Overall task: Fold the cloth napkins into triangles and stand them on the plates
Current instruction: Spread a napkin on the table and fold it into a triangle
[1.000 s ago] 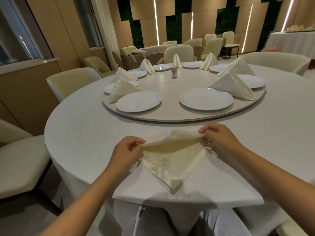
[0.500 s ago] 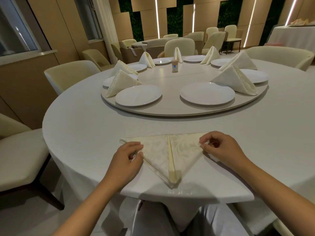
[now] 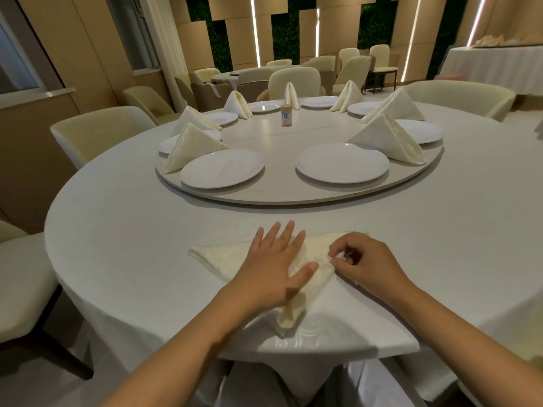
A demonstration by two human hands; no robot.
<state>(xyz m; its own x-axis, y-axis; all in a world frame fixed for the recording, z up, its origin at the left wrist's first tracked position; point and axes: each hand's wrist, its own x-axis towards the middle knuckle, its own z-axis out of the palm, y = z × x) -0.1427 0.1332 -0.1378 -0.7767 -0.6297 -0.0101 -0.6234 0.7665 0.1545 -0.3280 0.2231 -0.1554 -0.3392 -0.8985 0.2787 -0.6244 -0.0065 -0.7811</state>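
Fingers (image 3: pixel 279 233) of left hand (image 3: pixel 273 268) lie straight, pressing flat on the napkin (image 3: pixel 223 255) at the table (image 3: pixel 132 230) near edge; right hand (image 3: pixel 367 262) pinches the cloth's right flap w/ thumb and forefinger. Napkin looks light, soft, floppy, so folds prob. spring open unless creased. Best held at corners and folded edge, then stood on the bare plate (image 3: pixel 222 168).

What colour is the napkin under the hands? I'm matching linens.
Pale cream napkin with a faint woven damask pattern, seen in the head view.
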